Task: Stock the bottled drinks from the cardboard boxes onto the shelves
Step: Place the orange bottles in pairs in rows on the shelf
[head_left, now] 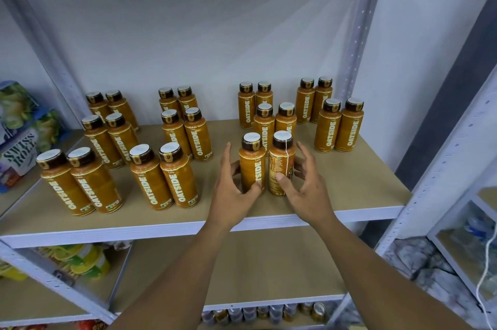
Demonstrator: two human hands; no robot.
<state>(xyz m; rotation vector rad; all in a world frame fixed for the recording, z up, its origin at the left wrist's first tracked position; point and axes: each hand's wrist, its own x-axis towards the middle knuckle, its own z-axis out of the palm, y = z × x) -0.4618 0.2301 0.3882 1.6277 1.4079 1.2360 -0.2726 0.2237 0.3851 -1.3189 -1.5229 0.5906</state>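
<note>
Head view, the only one.

- Shelf [349, 181]: tan board in a pale metal frame, at about chest height to the person.
- Other bottles [185, 176]: orange-brown, dark caps with white tops, all upright. They stand in side-by-side pairs, set out in four columns running front to back. The two columns on the left have three pairs each. The column at the far right has two pairs, set toward the back.
- Left front bottle [250, 163] and right front bottle [279, 157]: the front pair of the third column, standing on the board, touching or nearly so, near the front edge. The left one shows its brand name; the right one shows small print, with a thin white thread hanging down from the cap.
- Left hand [236, 189]: thumb lies on the face of the left front bottle, lower fingers wrap its far side, index finger lifted. It grips that bottle.
- Right hand [306, 187]: thumb presses the label of the right front bottle, fingers curl against its right side, index finger raised. It holds that bottle.
- Snack packs [18, 114] sit on the neighbouring shelf to the left.
- Yellow packs [80, 259] lie one level down; cans [269, 313] line the bottom level.
- A white cord [484, 276] hangs at the right.
</note>
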